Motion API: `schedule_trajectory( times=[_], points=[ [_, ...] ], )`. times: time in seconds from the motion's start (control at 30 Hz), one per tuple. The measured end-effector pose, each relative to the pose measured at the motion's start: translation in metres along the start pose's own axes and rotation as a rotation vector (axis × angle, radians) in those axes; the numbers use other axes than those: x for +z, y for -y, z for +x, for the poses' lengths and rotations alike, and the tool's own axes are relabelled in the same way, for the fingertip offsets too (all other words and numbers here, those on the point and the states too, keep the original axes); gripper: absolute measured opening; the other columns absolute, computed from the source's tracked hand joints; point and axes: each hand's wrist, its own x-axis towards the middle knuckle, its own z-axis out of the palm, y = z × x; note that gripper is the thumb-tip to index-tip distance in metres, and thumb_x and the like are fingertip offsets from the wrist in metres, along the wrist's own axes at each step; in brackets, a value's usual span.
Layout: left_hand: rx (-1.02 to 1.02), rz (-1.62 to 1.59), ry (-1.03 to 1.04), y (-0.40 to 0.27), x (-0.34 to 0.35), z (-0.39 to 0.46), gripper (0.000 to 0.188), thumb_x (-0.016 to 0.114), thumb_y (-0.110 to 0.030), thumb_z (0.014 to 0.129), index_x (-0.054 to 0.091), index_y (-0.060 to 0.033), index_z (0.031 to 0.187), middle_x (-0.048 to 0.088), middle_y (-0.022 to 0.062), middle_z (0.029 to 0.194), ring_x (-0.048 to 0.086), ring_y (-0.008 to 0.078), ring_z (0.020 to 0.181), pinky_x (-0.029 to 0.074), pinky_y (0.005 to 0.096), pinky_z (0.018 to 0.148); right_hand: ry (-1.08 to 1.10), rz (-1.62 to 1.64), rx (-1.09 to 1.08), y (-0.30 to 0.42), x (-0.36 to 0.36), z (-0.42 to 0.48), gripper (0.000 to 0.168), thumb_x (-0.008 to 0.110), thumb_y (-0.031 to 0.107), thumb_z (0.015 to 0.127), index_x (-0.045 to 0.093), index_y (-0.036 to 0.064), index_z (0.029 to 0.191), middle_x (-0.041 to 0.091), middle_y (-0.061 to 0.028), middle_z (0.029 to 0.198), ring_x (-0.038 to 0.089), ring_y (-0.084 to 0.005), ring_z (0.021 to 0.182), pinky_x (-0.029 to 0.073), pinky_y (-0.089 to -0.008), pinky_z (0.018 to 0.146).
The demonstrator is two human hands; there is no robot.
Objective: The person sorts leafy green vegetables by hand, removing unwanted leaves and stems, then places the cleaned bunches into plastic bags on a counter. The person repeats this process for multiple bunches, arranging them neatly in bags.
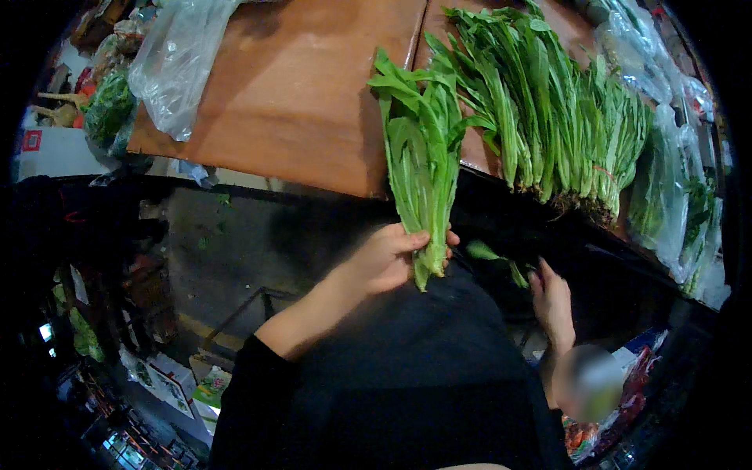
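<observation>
My left hand [395, 258] is closed round the stem ends of a bunch of leafy greens [426, 158]. The bunch stands out past the front edge of the brown board, leaves pointing away from me. Off to the right, my right hand [552, 299] is low beside my body. A loose green leaf [484, 251] is just up and left of its fingers, blurred; whether the fingers touch it cannot be told. More leafy greens [537, 106] lie in a row on the board at the right, roots towards me, and a red band circles the rightmost bunch [608, 135].
A clear plastic bag [176, 64] lies on the left part of the brown board [294, 88]. Bagged greens [667, 194] hang over the right edge. Further left are wrapped vegetables [108, 111]. Boxes [170, 382] stand low at the left.
</observation>
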Motion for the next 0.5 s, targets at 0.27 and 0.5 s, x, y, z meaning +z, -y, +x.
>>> schedule_trajectory(
  times=[0.27, 0.5],
  points=[
    [0.125, 0.052, -0.006, 0.023, -0.015, -0.006, 0.013, 0.054, -0.009, 0.079, 0.056, 0.0008, 0.087, 0.06, 0.0088, 0.082, 0.059, 0.0196, 0.075, 0.048, 0.0342, 0.069, 0.258, 0.707, -0.321, 0.121, 0.021, 0.057, 0.019, 0.051, 0.014, 0.082, 0.057, -0.004, 0.08, 0.055, -0.0011, 0.061, 0.045, -0.0054, 0.054, 0.037, -0.0202, 0.048],
    [0.411, 0.414, -0.279, 0.046, -0.027, 0.007, 0.026, 0.066, -0.014, 0.065, 0.061, -0.0006, 0.087, 0.06, 0.005, 0.074, 0.056, 0.0152, 0.066, 0.046, 0.0309, 0.059, 0.206, 0.448, -0.413, 0.091, 0.048, 0.067, 0.024, 0.044, 0.021, 0.087, 0.053, 0.003, 0.101, 0.048, -0.012, 0.103, 0.051, -0.0205, 0.078, 0.043, -0.0303, 0.063]
  ],
)
